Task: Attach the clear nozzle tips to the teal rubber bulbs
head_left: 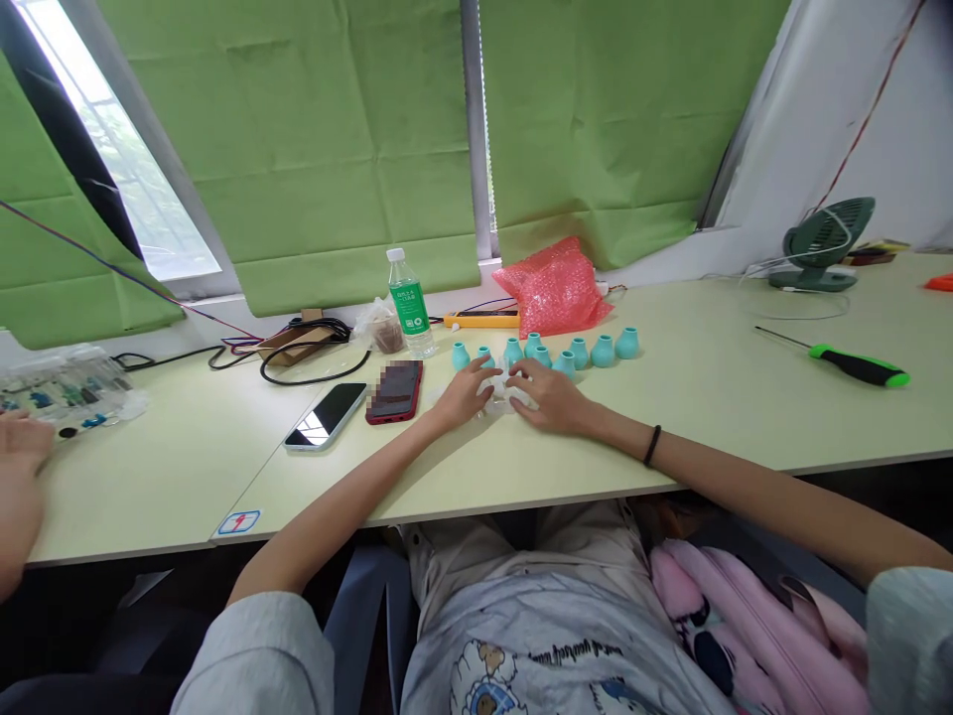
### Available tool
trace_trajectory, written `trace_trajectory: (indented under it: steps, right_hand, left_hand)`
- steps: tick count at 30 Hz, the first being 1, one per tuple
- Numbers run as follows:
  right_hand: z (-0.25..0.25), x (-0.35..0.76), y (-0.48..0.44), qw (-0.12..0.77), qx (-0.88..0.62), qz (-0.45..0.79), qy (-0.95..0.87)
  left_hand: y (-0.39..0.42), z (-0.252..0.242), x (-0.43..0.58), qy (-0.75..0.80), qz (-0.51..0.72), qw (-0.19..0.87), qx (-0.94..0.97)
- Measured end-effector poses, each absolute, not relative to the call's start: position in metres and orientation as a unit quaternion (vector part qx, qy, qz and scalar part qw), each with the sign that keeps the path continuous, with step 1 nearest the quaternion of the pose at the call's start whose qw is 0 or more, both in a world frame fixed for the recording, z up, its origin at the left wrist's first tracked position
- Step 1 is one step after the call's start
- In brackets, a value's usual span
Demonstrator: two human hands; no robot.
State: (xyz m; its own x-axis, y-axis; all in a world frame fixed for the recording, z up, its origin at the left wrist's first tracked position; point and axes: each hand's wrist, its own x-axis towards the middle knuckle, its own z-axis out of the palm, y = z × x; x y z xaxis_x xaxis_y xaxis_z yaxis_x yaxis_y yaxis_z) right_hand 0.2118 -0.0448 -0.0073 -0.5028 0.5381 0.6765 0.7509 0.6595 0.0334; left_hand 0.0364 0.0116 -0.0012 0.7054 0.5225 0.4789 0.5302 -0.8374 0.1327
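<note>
Head view: L hand [468,390] & R hand [552,395] both half-curled, fingertips close together around small translucent whitish plastic-looking pieces [502,399] on the pale yellow-green tabletop [447,472]; firm grip or mere touch, can't tell. Approx. nine matte teal, narrow-necked little pots [603,351] stand just behind. Step in hand looks like two-handed handling of the pieces; next move prob. calls for fine fingertip control w/o knocking any pots.
</note>
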Motion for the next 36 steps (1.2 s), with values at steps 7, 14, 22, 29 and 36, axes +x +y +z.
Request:
trace_trajectory:
  steps: [7, 14, 22, 29, 36]
  right_hand:
    - [-0.022, 0.204, -0.032, 0.250, -0.400, -0.114, -0.874]
    - [-0.023, 0.196, -0.019, 0.275, -0.389, -0.076, -0.876]
    - [-0.005, 0.194, -0.046, 0.361, -0.352, -0.090, -0.859]
    - [-0.010, 0.192, -0.041, 0.256, -0.365, -0.073, -0.892]
    - [-0.012, 0.195, -0.041, 0.340, -0.377, -0.072, -0.859]
  left_hand:
    - [0.026, 0.007, 0.004, -0.282, -0.241, 0.030, -0.928]
    - [0.025, 0.003, 0.000, -0.296, -0.252, 0.042, -0.920]
    - [0.006, 0.031, -0.006, -0.307, -0.237, -0.013, -0.922]
    - [0.009, 0.030, -0.012, -0.286, -0.099, -0.059, -0.951]
    - [0.011, 0.023, -0.009, -0.321, -0.114, -0.022, -0.940]
